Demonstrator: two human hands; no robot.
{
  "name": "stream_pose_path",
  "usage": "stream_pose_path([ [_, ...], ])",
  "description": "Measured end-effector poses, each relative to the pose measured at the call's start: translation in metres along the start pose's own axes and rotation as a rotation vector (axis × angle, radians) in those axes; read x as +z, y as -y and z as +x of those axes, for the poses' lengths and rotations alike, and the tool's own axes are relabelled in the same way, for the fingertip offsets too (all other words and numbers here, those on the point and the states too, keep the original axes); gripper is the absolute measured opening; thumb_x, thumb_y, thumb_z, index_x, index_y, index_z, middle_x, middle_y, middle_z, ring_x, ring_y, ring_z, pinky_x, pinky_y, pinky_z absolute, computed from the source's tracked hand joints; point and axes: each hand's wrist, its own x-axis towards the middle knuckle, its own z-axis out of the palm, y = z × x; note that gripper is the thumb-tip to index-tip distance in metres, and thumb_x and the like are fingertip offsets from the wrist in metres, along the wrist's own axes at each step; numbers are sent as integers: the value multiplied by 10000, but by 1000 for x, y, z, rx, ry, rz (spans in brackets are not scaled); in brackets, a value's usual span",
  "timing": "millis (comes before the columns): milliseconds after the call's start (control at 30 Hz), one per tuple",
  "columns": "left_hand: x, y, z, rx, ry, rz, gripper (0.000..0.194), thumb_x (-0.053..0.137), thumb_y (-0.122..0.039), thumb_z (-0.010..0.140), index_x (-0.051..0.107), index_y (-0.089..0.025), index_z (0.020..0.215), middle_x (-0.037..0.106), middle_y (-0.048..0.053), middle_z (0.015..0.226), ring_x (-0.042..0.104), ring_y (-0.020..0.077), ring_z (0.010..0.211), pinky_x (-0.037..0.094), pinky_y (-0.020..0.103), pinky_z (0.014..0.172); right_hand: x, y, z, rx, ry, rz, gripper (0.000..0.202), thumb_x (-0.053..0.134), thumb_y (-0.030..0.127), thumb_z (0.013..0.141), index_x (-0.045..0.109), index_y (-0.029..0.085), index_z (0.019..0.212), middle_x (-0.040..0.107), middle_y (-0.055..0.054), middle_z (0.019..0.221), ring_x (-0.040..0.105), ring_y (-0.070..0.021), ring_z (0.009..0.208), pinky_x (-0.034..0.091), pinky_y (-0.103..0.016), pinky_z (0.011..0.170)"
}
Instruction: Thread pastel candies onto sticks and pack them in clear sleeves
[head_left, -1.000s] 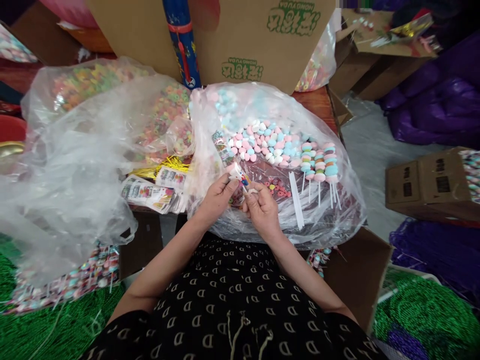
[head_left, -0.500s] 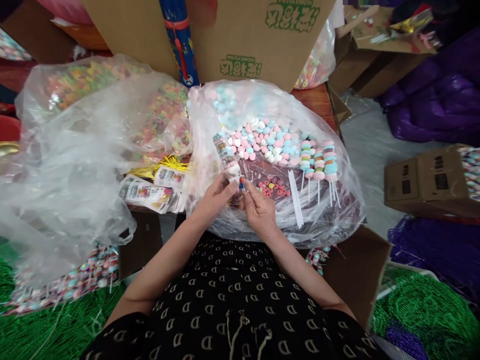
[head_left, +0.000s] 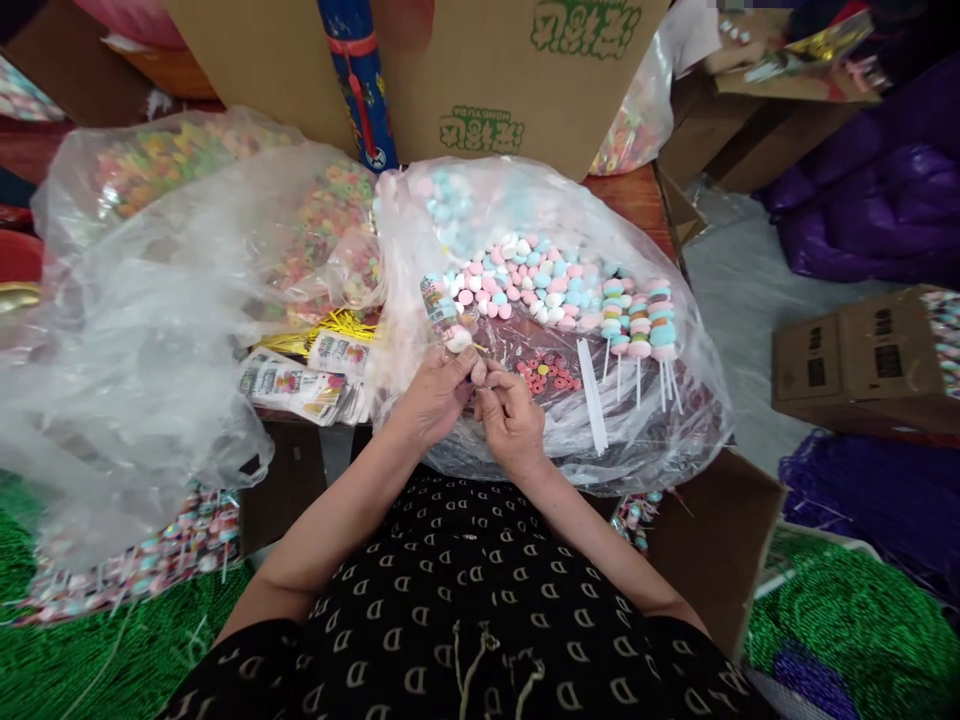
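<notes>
A candy skewer in a clear printed bag (head_left: 441, 306) points up and away from me, its lower end gripped in my left hand (head_left: 439, 400). My right hand (head_left: 514, 415) is closed in a pinch against the left fingertips, at the gathered end of the bag. What the right fingers hold is too small and covered to make out. Just beyond the hands lie loose pink, white and blue candies (head_left: 517, 275) on a plastic sheet (head_left: 555, 440). Red ring candies (head_left: 551, 373), white sticks (head_left: 591, 400) and several assembled candy skewers (head_left: 637, 320) lie to the right.
On the left are printed bags (head_left: 292, 383), yellow twist ties (head_left: 341, 330) and a large plastic bag of gummy candies (head_left: 202, 220). A cardboard box (head_left: 480, 80) stands behind, with a blue tube (head_left: 358, 85) before it. Finished skewers (head_left: 150, 560) lie lower left.
My fingers have closed further around the bag's gathered end, hiding a small blue and red bit seen between them before. The right hand has turned and curled slightly downward.
</notes>
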Motion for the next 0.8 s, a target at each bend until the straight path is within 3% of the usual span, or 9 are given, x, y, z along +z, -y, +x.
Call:
stream_pose_path([
  [133, -1, 6, -2, 13, -40, -25, 354, 871, -477, 803, 666, -189, 791, 454, -65, 579, 437, 86, 540, 431, 237, 529, -1, 4, 0, -10, 5, 6, 165, 498, 410, 1028, 573, 264, 1005, 703, 13, 698, 627, -152, 536, 535, -295, 609],
  [267, -9, 2, -3, 4, 20, 18, 388, 850, -540, 803, 713, -178, 838, 451, -58, 563, 478, 104, 566, 470, 249, 577, -26, 12, 9, -48, 93, 29, 199, 580, 421, 1007, 661, 250, 946, 717, 12, 710, 640, -138, 578, 533, -279, 626],
  [400, -12, -1, -10, -154, 256, 64, 394, 838, -552, 811, 669, -204, 733, 408, -65, 517, 519, 121, 543, 555, 315, 724, -53, 18, 30, 89, 39, 185, 375, 577, 586, 993, 715, 250, 1086, 768, -37, 874, 695, -160, 743, 561, -296, 669],
  [500, -6, 2, -18, -310, 488, 45, 413, 789, -582, 848, 635, -223, 716, 357, -78, 495, 471, 117, 474, 575, 355, 723, -58, 23, 43, 230, 253, 413, 655, 609, 765, 879, 679, 242, 1265, 785, -82, 997, 726, -190, 809, 576, -305, 637],
  [567, -4, 6, -22, -353, 565, 43, 437, 764, -611, 856, 608, -228, 714, 332, -85, 491, 455, 115, 456, 573, 352, 691, -53, 26, 46, 320, 395, 547, 716, 659, 790, 816, 685, 225, 1256, 788, -82, 964, 722, -194, 743, 561, -295, 572],
  [667, -6, 12, -22, -274, 493, 194, 504, 717, -685, 854, 552, -229, 717, 327, -92, 512, 432, 107, 454, 585, 362, 698, -41, 25, 43, 426, 370, 671, 623, 746, 727, 781, 704, 234, 1160, 787, -49, 920, 679, -173, 628, 511, -269, 470],
  [733, -12, 15, -18, -104, 339, 485, 504, 650, -715, 885, 578, -224, 799, 431, -67, 552, 493, 131, 508, 590, 387, 737, -31, 22, 40, 408, 219, 687, 529, 804, 659, 761, 705, 254, 1088, 781, -19, 904, 674, -168, 646, 531, -271, 497],
  [800, -17, 19, -13, 126, 167, 837, 495, 574, -698, 939, 640, -208, 969, 617, 10, 692, 626, 199, 668, 587, 428, 809, -22, 18, 38, 334, 27, 653, 436, 860, 581, 737, 702, 271, 999, 768, 9, 875, 693, -172, 734, 590, -291, 625],
])
